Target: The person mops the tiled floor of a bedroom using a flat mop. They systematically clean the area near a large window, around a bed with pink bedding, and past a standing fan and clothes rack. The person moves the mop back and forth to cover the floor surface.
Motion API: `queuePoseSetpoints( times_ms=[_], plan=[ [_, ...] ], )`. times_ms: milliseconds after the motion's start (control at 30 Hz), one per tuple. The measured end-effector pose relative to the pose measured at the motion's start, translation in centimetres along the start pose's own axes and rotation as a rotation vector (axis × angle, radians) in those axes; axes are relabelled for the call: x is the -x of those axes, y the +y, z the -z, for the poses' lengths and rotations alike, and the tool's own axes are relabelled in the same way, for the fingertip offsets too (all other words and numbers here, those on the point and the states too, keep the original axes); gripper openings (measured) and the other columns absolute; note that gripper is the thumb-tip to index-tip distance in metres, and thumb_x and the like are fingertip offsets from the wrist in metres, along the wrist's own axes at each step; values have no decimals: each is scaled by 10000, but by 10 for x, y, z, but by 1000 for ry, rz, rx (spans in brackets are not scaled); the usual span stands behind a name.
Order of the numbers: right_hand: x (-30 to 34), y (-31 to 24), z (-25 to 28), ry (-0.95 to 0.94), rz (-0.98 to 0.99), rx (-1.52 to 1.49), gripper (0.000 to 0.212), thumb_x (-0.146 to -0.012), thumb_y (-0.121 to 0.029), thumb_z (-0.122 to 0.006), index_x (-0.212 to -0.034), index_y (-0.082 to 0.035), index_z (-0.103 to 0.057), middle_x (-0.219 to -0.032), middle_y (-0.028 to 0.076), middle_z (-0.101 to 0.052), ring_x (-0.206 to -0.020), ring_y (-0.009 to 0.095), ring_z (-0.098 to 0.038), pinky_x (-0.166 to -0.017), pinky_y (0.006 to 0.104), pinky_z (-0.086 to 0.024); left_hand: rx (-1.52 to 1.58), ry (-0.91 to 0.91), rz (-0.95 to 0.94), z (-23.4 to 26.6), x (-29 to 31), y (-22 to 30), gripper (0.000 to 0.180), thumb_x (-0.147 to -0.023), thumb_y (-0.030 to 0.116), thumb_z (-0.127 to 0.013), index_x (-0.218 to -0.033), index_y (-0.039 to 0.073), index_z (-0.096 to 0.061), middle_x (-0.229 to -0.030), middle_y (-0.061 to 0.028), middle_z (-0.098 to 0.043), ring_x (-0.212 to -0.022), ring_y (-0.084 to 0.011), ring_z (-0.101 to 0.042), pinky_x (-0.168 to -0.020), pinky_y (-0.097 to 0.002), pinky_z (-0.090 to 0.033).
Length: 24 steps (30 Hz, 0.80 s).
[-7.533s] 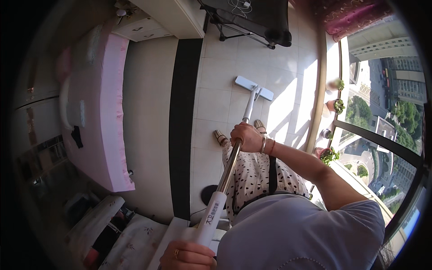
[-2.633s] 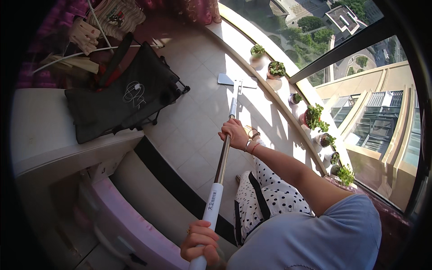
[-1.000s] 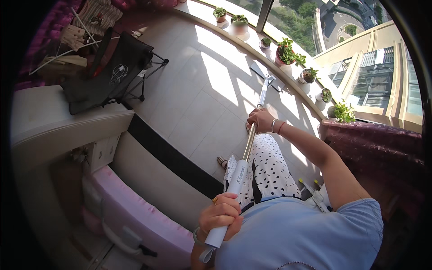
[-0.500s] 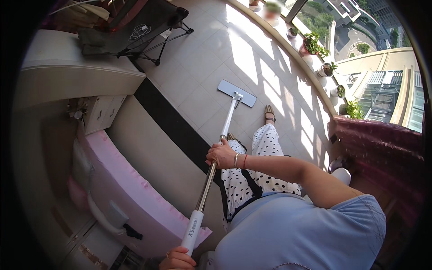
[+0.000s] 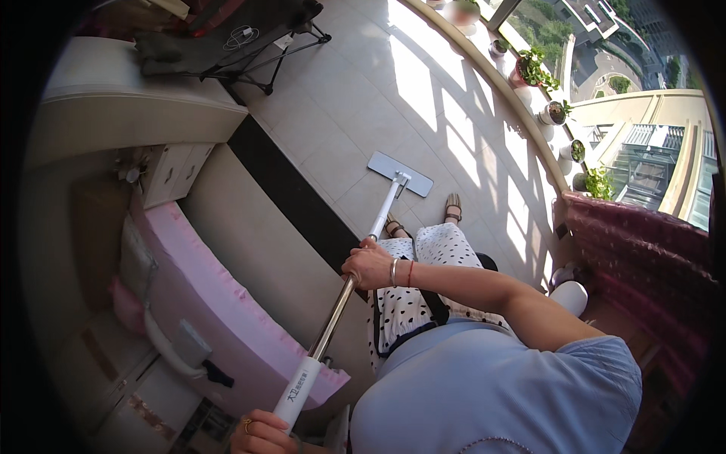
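Note:
A flat mop (image 5: 389,198) slants across the view, its long pole running from the lower left up to the floor. Its pale blue-grey rectangular head (image 5: 387,168) lies flat on the tiles ahead of my feet. My right hand (image 5: 368,265), with a silver bangle and a red cord at the wrist, is wrapped round the middle of the pole. Down at the bottom edge my left hand (image 5: 261,433), wearing a ring, is closed round the end of the white grip (image 5: 297,390).
Potted plants (image 5: 532,69) line the curved window ledge on the right. A dark folding chair (image 5: 227,45) with a white cable stands at the upper left. A black floor strip (image 5: 291,200) borders the tiles. A pink-covered surface (image 5: 227,295) lies left; a maroon curtain (image 5: 635,242) hangs right.
The mop head has slid slightly nearer to my feet. My left hand and the white grip have moved left and down; my right hand has shifted slightly left and down.

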State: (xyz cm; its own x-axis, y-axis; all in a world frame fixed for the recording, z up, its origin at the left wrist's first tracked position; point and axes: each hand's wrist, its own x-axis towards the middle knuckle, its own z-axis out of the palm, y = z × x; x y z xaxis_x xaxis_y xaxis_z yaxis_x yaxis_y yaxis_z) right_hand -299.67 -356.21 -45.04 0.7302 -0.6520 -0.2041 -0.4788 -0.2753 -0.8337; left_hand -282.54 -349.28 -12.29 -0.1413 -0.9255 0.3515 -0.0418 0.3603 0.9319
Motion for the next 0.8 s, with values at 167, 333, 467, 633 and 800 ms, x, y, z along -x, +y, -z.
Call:
queuePoseSetpoints(
  times_ms=[167,333,467,633,800],
  plan=[
    [76,107,50,227,-244,113,269,-921,-313,-553,-736,-139,-641,-742,16,-628,-887,206,-597,-993,419,-363,236,-40,171,-68,-14,-86,191,-883,136,-578,-739,143,-453,-567,27,-470,-510,-111,-487,-695,-318,-411],
    [190,233,91,360,-637,253,231,-931,-296,-556,-768,-149,-628,-834,24,-602,-969,219,-583,-983,420,-347,386,-275,164,-187,-19,-181,227,-767,-81,-626,-748,93,-482,-648,-16,-554,-623,-178,-588,-797,-460,-512],
    [243,279,95,422,-769,173,137,-899,-246,-597,-820,-139,-629,-917,17,-601,-1039,209,-564,-896,418,-398,451,-448,124,-239,-16,-207,235,-743,-90,-652,-723,86,-498,-676,-29,-575,-673,-180,-606,-852,-456,-500],
    [229,266,58,472,-765,159,92,-860,-232,-635,-821,-149,-626,-915,8,-597,-1045,225,-554,-844,423,-418,383,-473,160,-206,8,-198,236,-743,-90,-652,-735,89,-499,-690,-32,-581,-701,-193,-614,-885,-476,-489],
    [160,186,1,451,-646,33,42,-825,-195,-644,-795,-168,-632,-899,5,-603,-1069,236,-532,-797,427,-436,232,-396,296,-102,18,-147,175,-805,24,-623,-759,111,-478,-654,-17,-551,-678,-178,-587,-923,-482,-453]
  ],
)
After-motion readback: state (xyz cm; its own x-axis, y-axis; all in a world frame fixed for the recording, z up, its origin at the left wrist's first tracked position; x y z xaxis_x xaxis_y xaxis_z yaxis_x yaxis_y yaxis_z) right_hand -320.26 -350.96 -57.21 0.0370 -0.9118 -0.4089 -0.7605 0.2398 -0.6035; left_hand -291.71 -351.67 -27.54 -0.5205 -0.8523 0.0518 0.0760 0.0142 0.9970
